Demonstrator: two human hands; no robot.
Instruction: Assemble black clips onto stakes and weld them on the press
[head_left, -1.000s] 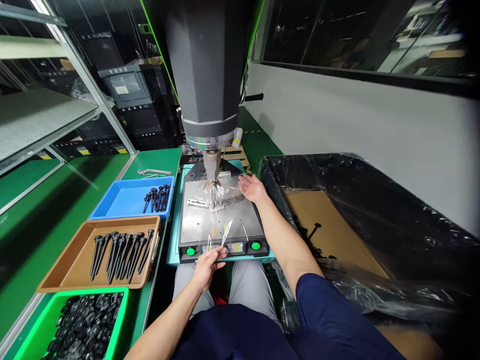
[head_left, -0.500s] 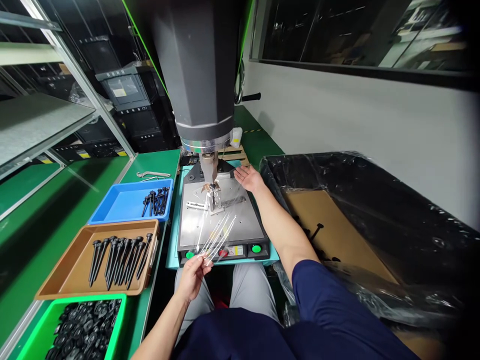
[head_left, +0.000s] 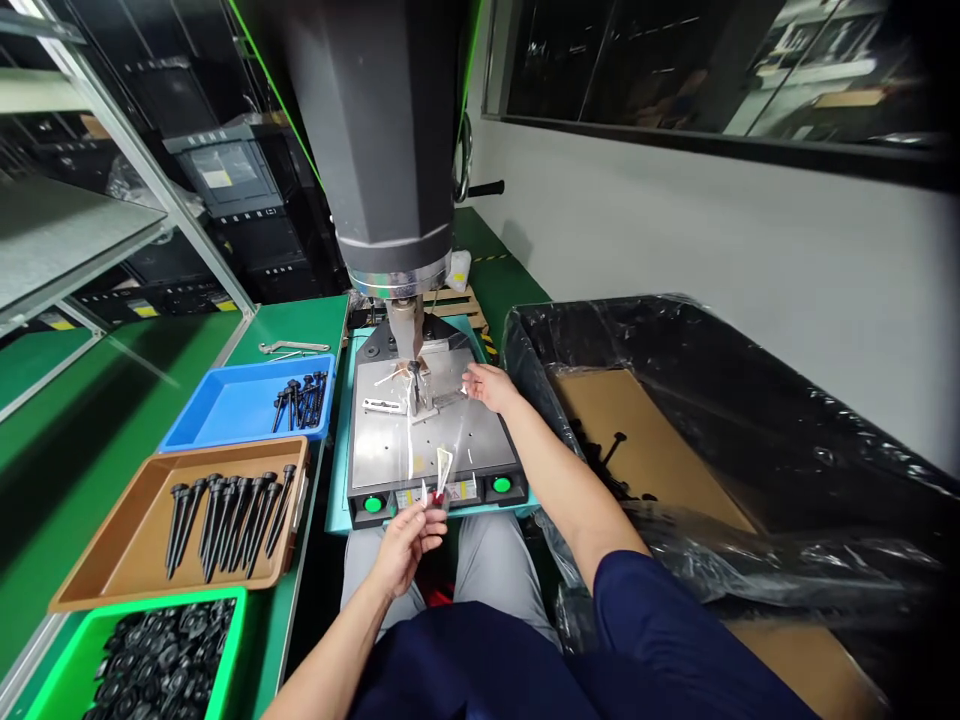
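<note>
Two bare hands work a clear plastic film (head_left: 442, 440) beneath a large grey press head (head_left: 375, 140) on a green counter (head_left: 90, 400). At three o'clock sits a black-lined bin (head_left: 712, 400). At nine o'clock, a brown tray (head_left: 112, 560), a blue tray (head_left: 225, 405) and a green bin (head_left: 60, 640) hold black parts. The film lies over the steel plate (head_left: 390, 440). The left hand (head_left: 405, 540) pinches its near edge; the right hand (head_left: 487, 385), grip released, touches its far edge.
</note>
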